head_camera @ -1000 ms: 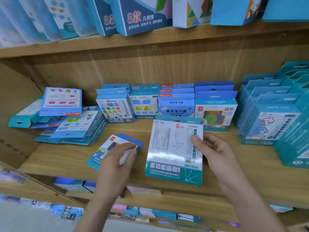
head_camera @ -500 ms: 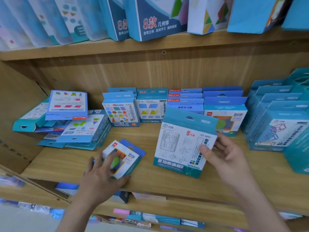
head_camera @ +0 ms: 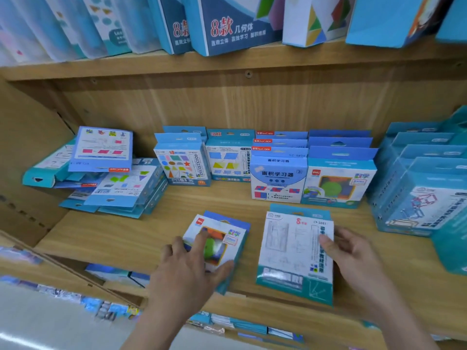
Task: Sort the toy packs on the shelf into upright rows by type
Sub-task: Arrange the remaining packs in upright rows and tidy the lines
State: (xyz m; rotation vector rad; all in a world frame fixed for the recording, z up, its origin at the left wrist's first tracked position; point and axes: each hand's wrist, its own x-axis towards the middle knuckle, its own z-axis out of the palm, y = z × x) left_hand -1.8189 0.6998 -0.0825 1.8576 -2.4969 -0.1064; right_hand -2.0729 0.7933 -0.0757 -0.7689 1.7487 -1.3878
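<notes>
Lowered hands (head_camera: 192, 269), seemingly flat on packs (head_camera: 295, 253)

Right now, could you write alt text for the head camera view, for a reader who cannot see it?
A person's left hand presses on a small toy pack lying on a wooden shelf, while the right hand grips a larger flat pack. Behind stand upright rows of blue packs; a messy pile lies at left.

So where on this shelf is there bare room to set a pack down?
Bare shelf board lies between the toppled pile and the left hand; a strip fronts the upright rows. Crowded: back, right stacks.
</notes>
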